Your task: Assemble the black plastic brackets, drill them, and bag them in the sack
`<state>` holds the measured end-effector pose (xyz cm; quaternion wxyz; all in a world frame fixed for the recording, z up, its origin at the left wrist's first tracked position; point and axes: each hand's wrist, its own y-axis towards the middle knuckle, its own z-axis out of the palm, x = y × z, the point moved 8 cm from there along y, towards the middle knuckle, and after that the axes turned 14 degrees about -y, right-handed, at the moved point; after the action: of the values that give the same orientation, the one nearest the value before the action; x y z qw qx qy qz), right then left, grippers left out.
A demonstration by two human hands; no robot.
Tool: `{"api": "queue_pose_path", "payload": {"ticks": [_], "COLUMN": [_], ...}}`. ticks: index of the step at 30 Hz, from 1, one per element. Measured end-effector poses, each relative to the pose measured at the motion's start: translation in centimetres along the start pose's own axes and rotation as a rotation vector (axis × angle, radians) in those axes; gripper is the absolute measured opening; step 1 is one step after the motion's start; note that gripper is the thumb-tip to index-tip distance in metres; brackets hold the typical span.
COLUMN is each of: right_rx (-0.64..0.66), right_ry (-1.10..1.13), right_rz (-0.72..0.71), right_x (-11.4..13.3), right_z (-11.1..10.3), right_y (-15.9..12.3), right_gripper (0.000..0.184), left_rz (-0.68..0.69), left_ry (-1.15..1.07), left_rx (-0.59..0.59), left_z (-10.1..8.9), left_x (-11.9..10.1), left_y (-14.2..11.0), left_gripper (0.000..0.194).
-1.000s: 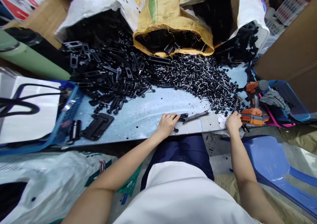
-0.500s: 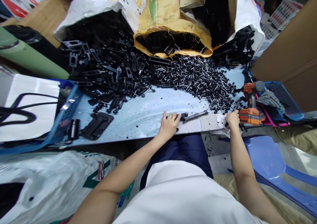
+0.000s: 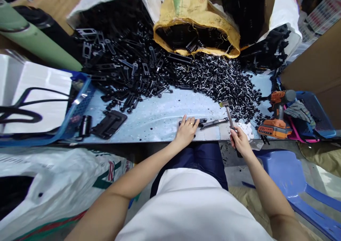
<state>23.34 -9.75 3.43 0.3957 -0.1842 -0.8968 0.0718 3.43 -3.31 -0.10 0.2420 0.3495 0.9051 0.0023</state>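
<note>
My right hand point(image 3: 241, 141) is closed around the dark handle of a small hammer point(image 3: 230, 119). The hammer's head, with a yellowish face on one end, is raised over the near edge of the pile of pins. On the blue tabletop point(image 3: 138, 127), my left hand point(image 3: 186, 130) lies with its fingers stretched out over a black elongated part point(image 3: 203, 120), partly hidden beneath them. Just right of that hand, a second long black part point(image 3: 217, 122) lies at a slant. Beyond both hands spreads a heap of black-headed metal pins point(image 3: 223, 81).
An orange cordless drill point(image 3: 278, 113) stands at the right, beside a blue basket point(image 3: 323, 116). Flat black parts point(image 3: 112, 67) are heaped at the back left. A yellow sack point(image 3: 191, 14) opens toward me. A black block point(image 3: 109, 124) lies left; a blue chair point(image 3: 282, 173) stands lower right.
My right hand has moved left from beside the drill and now holds the hammer up. My left hand stays on the black part. The view has shifted slightly.
</note>
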Motion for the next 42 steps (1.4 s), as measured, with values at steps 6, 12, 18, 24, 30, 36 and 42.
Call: {"api": "queue_pose_path", "payload": {"ticks": [6, 12, 18, 24, 30, 36, 42], "right_rx": [-0.126, -0.018, 0.003, -0.103, -0.431, 0.066, 0.182], "right_ry": [-0.406, -0.546, -0.629, -0.681, -0.953, -1.17, -0.927], "right_rz": [-0.188, -0.185, -0.183, -0.011, -0.399, -0.829, -1.121], "right_x": [4.7, 4.4, 3.6, -1.1, 2.0, 5.5, 8.5], "right_z": [-1.0, 0.4, 1.9, -2.9, -4.6, 6.3, 4.6], "right_y": [-3.1, -3.9, -3.3, 1.3, 5.4, 8.1, 3.9], "right_gripper": [0.035, 0.034, 0.038, 0.042, 0.05, 0.054, 0.069], "left_rz": [0.001, 0.006, 0.014, 0.112, 0.194, 0.169, 0.21], "left_ry": [0.023, 0.042, 0.059, 0.083, 0.115, 0.134, -0.104], "left_rx": [-0.017, -0.007, -0.009, 0.01, 0.15, 0.183, -0.009], "left_z": [-0.3, -0.2, 0.0, -0.1, -0.2, -0.6, -4.1], "left_x": [-0.3, -0.4, -0.3, -0.1, 0.3, 0.5, -0.1], "left_y": [0.0, 0.0, -0.1, 0.0, 0.4, 1.7, 1.2], "left_gripper": [0.051, 0.052, 0.054, 0.042, 0.052, 0.05, 0.055]}}
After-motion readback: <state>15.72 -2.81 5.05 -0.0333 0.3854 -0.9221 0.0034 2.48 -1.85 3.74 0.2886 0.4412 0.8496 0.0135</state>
